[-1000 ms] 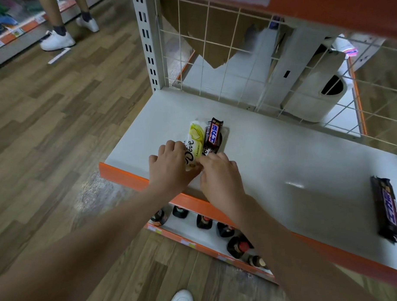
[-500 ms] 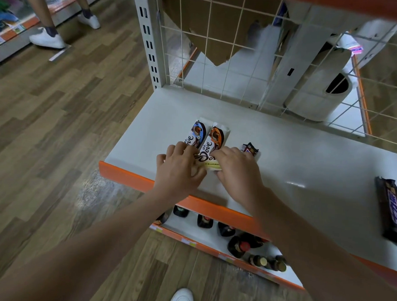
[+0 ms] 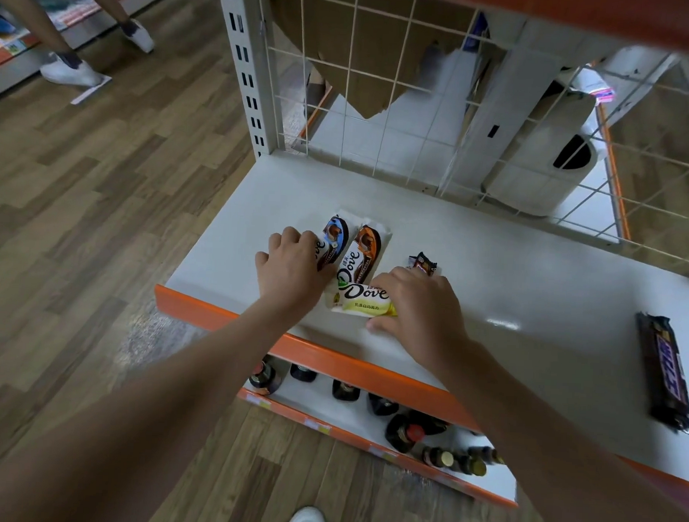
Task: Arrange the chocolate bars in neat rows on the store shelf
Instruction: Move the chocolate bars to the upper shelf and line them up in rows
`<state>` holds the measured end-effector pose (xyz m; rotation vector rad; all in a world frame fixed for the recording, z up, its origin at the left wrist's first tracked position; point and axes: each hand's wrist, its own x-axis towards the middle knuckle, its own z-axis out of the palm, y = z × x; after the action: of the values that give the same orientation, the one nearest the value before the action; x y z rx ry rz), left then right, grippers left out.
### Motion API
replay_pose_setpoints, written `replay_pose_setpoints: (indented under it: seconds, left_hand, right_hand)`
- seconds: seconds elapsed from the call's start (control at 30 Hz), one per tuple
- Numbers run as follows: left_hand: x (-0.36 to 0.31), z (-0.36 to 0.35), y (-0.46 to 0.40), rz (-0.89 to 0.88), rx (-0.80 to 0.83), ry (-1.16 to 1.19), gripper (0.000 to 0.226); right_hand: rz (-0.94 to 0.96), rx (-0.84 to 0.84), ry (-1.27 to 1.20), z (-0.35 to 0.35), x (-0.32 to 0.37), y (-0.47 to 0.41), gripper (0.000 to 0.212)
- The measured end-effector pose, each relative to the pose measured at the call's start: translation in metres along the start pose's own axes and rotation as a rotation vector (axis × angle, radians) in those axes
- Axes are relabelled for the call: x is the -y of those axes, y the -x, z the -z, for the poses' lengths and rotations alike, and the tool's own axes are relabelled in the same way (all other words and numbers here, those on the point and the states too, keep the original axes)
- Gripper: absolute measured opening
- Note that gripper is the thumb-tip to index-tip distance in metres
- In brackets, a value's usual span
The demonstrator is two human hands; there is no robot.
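Note:
On the white shelf (image 3: 510,274) with an orange front edge, a blue Dove bar (image 3: 333,237) and an orange Dove bar (image 3: 362,253) lie side by side, pointing toward the back. My left hand (image 3: 291,272) rests with curled fingers on the blue bar's near end. A yellow Dove bar (image 3: 363,298) lies crosswise in front of them, and my right hand (image 3: 415,306) grips its right end. The tip of a dark Snickers bar (image 3: 423,261) shows behind my right hand. Another Snickers bar (image 3: 665,371) lies alone at the far right.
A wire grid back panel (image 3: 399,106) closes the shelf's rear, with a perforated upright (image 3: 244,70) at its left. Bottles (image 3: 403,430) stand on the lower shelf. Another person's legs and white shoes (image 3: 72,71) are on the wooden floor at the upper left.
The yellow Dove bar has turned crosswise and come out in front of the blue and orange bars, now in my right hand. My left hand slid left onto the blue bar.

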<state>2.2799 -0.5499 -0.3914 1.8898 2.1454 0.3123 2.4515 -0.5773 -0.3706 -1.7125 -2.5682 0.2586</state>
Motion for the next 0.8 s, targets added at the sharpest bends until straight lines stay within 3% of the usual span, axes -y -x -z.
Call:
replay_pose_setpoints:
  seconds: [0.37, 0.8]
  left_hand:
    - [0.006, 0.005, 0.003, -0.135, 0.002, -0.112, 0.040]
    - [0.016, 0.016, 0.023, -0.110, -0.063, -0.134, 0.033]
  right_hand:
    - [0.006, -0.105, -0.057, -0.007, -0.003, 0.010, 0.052]
    - [0.143, -0.096, 0.317, -0.013, 0.000, 0.014, 0.038]
